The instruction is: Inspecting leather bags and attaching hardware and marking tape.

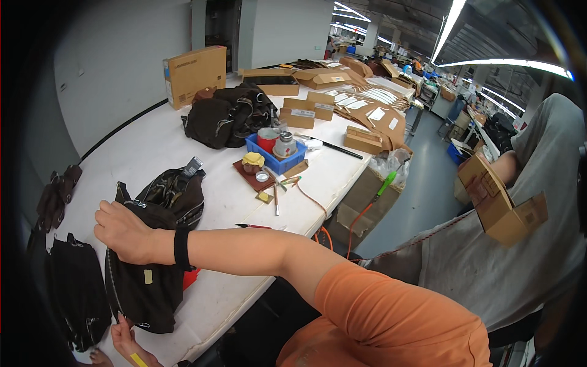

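Observation:
A dark fabric bag [143, 300] with a long zipper lies on the white table at the left, a small piece of yellow tape [148, 277] on its side. My right hand [125, 232], below a black wristband [181, 248], is closed over the bag's upper part; its fingertips are hidden. At the near lower end of the zipper, my left hand [124, 339] pinches the bag's edge. A yellow strip [139, 359] shows by the left wrist. Something red [191, 279] sticks out from under the bag. More fingers [99, 358] show at the lower edge; whose they are I cannot tell.
Another dark bag [76, 293] lies to the left, and a pile of dark bags [229, 116] farther back. A blue tray [278, 153] holds a red tin and a metal-topped jar. Tools and a pen [254, 226] lie nearer. A person in grey [489, 269] stands right beside an open carton [495, 202].

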### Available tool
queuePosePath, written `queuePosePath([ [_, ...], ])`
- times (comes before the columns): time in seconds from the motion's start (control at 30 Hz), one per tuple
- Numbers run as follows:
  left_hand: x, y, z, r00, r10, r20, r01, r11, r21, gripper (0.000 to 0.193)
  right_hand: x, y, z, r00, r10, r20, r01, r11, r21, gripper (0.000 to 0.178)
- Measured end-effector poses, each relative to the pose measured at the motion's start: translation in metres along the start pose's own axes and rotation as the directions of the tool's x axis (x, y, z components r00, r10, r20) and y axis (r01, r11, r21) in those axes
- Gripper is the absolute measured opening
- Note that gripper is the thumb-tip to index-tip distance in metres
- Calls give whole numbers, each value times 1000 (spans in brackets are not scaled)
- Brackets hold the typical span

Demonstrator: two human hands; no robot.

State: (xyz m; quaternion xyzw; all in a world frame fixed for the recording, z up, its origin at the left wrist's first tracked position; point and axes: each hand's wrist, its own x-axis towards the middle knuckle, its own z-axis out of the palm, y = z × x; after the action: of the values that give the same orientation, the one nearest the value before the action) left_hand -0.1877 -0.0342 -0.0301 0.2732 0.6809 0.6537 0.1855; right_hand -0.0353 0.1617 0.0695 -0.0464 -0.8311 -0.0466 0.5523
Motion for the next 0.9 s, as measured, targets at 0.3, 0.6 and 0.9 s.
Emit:
queuePosePath([
  [0.3, -9, -35, -29, 979, -173, 109, 193, 960, -205, 17, -7, -12, 8, 998, 58, -28, -56, 997, 54, 19],
  [0.6, -30, -50, -42, 912, -308, 270, 397, 829, -395, 11, -4, -23, 10, 996, 40, -75, -34, 995, 89, 19],
  [0.9, -79, -12, -20, 846, -455, 277, 533, 735, -419, 31, 30, -42, -3, 942, 57, 332, -56, 998, -10, 19],
])
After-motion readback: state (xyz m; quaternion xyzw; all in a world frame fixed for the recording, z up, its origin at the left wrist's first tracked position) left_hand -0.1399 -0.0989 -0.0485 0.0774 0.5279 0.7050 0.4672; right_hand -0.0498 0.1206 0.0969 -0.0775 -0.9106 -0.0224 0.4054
